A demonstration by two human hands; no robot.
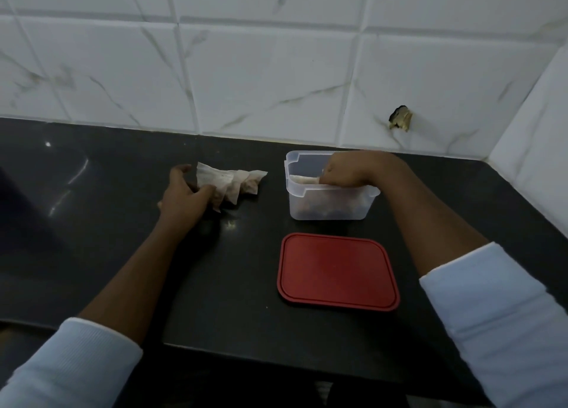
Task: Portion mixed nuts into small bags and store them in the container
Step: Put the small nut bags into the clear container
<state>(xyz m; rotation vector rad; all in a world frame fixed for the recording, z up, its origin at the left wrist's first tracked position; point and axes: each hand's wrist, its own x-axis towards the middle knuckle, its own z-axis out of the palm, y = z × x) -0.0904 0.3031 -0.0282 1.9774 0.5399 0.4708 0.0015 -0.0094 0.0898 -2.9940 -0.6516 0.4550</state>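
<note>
A clear plastic container [310,203] stands open on the black counter [123,223] near the back wall. My right hand [347,170] reaches into it over the rim and grips a small whitish bag [302,179] inside; dark nuts show through the container's lower wall. To the left, several small filled bags [236,181] lie in a row on the counter. My left hand [184,197] rests at the left end of that row, with its thumb and fingers pinching the nearest bag.
The container's red lid [338,272] lies flat on the counter just in front of it. White marbled tiles [261,69] form the back wall and the right corner. A broken hole [401,119] marks the tile behind the container. The counter's front edge runs below my forearms.
</note>
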